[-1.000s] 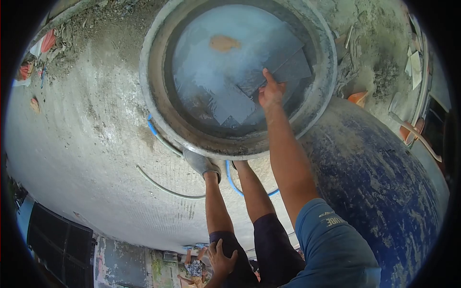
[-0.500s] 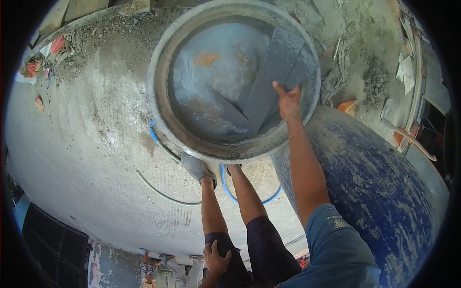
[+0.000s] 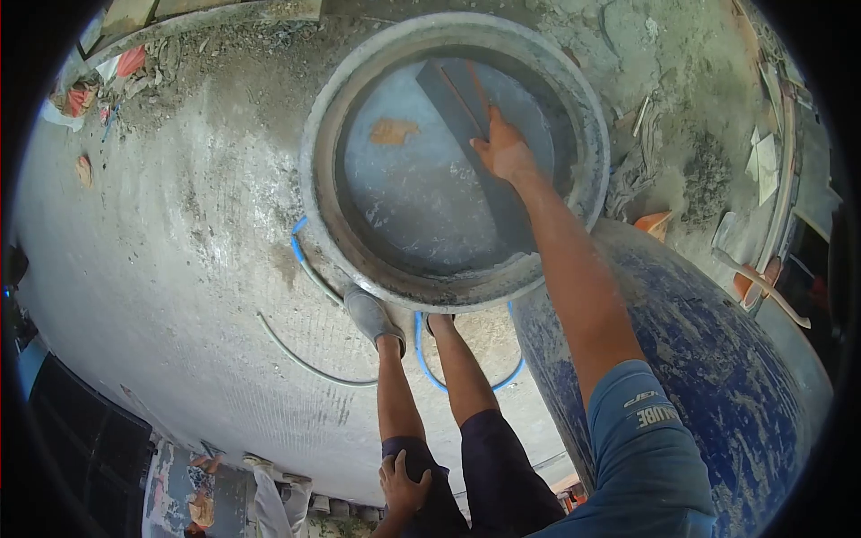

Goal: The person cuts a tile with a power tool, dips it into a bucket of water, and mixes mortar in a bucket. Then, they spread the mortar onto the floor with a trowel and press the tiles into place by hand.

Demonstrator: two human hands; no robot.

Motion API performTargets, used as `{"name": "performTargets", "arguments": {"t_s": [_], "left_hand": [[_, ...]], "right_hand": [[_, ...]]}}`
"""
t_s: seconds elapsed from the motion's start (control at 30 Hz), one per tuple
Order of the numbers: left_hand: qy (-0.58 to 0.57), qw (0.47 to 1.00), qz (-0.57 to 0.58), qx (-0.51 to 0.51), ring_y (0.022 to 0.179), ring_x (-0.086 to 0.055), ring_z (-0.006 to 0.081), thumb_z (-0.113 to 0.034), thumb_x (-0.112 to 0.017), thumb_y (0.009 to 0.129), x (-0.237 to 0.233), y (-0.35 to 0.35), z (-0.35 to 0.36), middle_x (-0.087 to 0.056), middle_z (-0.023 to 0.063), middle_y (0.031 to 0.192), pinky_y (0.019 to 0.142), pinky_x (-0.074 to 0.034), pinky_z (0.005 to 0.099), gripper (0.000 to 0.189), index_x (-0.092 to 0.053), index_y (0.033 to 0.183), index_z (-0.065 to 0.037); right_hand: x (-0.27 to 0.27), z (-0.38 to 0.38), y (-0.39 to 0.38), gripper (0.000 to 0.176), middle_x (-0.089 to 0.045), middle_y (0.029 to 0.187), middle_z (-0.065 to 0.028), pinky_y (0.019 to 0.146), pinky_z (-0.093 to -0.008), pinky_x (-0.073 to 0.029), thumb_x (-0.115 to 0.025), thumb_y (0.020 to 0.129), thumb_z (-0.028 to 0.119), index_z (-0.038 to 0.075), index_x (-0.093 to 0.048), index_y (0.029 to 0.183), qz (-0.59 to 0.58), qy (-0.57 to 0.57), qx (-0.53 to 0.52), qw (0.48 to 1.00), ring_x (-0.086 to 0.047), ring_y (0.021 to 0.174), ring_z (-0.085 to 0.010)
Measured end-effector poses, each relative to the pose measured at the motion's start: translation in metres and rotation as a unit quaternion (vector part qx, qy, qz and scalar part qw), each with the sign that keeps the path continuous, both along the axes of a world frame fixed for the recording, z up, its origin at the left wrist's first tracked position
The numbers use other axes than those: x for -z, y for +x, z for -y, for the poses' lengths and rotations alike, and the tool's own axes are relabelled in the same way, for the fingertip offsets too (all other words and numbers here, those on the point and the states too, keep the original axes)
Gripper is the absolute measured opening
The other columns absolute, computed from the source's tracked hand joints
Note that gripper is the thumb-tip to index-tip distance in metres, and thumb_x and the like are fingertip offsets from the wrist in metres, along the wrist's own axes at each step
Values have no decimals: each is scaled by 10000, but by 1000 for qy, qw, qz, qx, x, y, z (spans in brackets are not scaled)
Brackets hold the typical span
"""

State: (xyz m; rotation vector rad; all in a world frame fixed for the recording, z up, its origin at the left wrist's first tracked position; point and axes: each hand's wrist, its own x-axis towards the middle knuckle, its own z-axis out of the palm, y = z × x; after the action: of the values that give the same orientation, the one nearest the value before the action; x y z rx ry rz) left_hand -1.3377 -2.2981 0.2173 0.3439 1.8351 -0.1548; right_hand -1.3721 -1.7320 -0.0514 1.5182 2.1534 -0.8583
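Note:
A round grey basin (image 3: 323,215) with a thick rim holds cloudy water (image 3: 413,188). My right hand (image 3: 507,151) reaches into it, thumb and fingers closed on a long, dark grey tile strip (image 3: 489,193). Reddish-brown lines run along the strip's far part, beside my fingers. The strip lies slanted across the basin, its near end close to the inner wall. Whether a second strip lies under my hand is hard to tell. My left hand (image 3: 404,484) rests on my thigh near the knee, fingers spread, holding nothing.
A mud-smeared blue drum (image 3: 682,350) stands close at the right, beneath my right arm. A blue and grey hose (image 3: 314,278) loops on the concrete floor around my feet. Rubble (image 3: 170,72) lies at the far left, and an orange shard (image 3: 653,224) at the right.
My right hand has moved left and away from me over the basin. The strip has swung to slant the other way, and reddish lines now show. My left hand stays on my leg.

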Motion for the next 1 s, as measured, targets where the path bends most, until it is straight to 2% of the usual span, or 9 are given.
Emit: {"name": "performTargets", "arguments": {"t_s": [0.17, 0.5, 0.57, 0.67, 0.7, 0.77, 0.9, 0.97, 1.0], "left_hand": [[-5, 1000, -2, -12, 1215, -404, 421, -352, -744, 700, 3, 2, -1, -411, 211, 1303, 1011, -359, 532, 740, -461, 1331, -90], [-42, 998, -7, -36, 1222, -408, 396, -396, -719, 736, 3, 2, -25, -408, 202, 1325, 1011, -354, 521, 723, -459, 1346, -109], [-62, 997, -1, -41, 1235, -407, 386, -420, -688, 772, -9, 1, -28, -403, 195, 1337, 1014, -357, 515, 710, -439, 1367, -122], [-73, 997, 6, -36, 1263, -396, 385, -442, -645, 812, -13, 2, -30, -399, 189, 1342, 1031, -355, 517, 712, -389, 1402, -136], [-69, 997, 10, -41, 1278, -390, 392, -447, -625, 827, -16, 1, -33, -393, 187, 1351, 1040, -347, 533, 712, -369, 1415, -137], [-65, 996, -2, -58, 1278, -392, 391, -448, -621, 829, -19, 5, -30, -390, 187, 1357, 1039, -347, 536, 711, -368, 1417, -139], [-42, 997, -21, -66, 1284, -400, 377, -425, -606, 838, -31, 5, -41, -402, 192, 1364, 1037, -352, 534, 687, -378, 1412, -124], [-26, 997, -31, -66, 1283, -403, 374, -414, -603, 839, -36, -3, -47, -415, 193, 1359, 1037, -352, 533, 678, -384, 1408, -117], [-4, 996, -40, -79, 1278, -411, 373, -403, -600, 841, -38, -5, -50, -428, 194, 1351, 1034, -353, 537, 667, -391, 1402, -110]], "right_hand": [[41, 11, -26, 590, -634, 1105, -234, 912, -465, -503, -603, 897, 197, 57, -304, 1386, 39, -47, -40, 997, -618, 1049, -382], [102, 74, -32, 613, -619, 1106, -174, 900, -459, -489, -636, 822, 91, 188, -367, 1364, 76, 68, -3, 995, -610, 1040, -369], [160, 77, -2, 636, -609, 1193, -164, 923, -422, -489, -613, 830, 1, 123, -378, 1408, -109, 91, -12, 990, -609, 1086, -313], [183, 42, 14, 617, -616, 1215, -193, 901, -394, -485, -521, 852, -72, 90, -371, 1428, -27, 16, 8, 999, -620, 1079, -333], [185, 35, 28, 610, -610, 1214, -206, 901, -402, -482, -538, 858, -48, 93, -373, 1428, -81, 80, -67, 991, -616, 1077, -348], [122, 24, 0, 660, -611, 1184, -235, 899, -408, -479, -625, 819, -28, 73, -372, 1421, -10, -2, 2, 1000, -599, 1091, -378], [131, -27, 37, 710, -604, 1184, -249, 931, -404, -473, -702, 739, 0, -2, -394, 1378, -169, 65, -152, 972, -592, 1095, -389], [57, -35, 13, 720, -585, 1218, -247, 965, -406, -457, -719, 713, 4, -22, -404, 1360, -145, -54, -87, 984, -570, 1130, -389], [38, -34, 7, 719, -571, 1236, -259, 975, -405, -449, -710, 710, 6, -44, -403, 1359, -100, -15, -131, 986, -562, 1153, -376]]}}
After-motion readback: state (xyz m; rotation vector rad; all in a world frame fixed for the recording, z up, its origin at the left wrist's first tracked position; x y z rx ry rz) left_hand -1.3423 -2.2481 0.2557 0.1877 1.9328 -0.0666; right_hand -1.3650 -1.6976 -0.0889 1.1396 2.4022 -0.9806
